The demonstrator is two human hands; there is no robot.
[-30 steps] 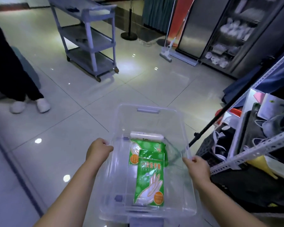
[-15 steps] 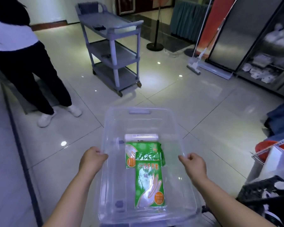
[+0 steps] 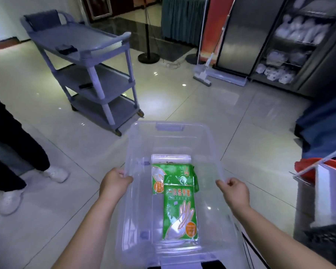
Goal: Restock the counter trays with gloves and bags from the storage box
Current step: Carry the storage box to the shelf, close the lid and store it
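The left hand and right hand grip opposite rims of the clear storage box; green glove packs and a bag roll lie between them at lower centre.

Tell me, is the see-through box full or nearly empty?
Nearly empty. The clear box holds only green glove packs and a white roll; bare bottom shows around them.

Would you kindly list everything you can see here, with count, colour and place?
storage box: one, clear, held in front
glove packs: at least two, green, overlapping inside the box
bag roll: one, white, beyond the packs
cart: one, grey, three shelves, far left
mop: one, white, by the cabinet
cabinet: one, dark, far right
bystander's legs: dark trousers, white shoes, left
left hand: gripping left rim
right hand: gripping right rim
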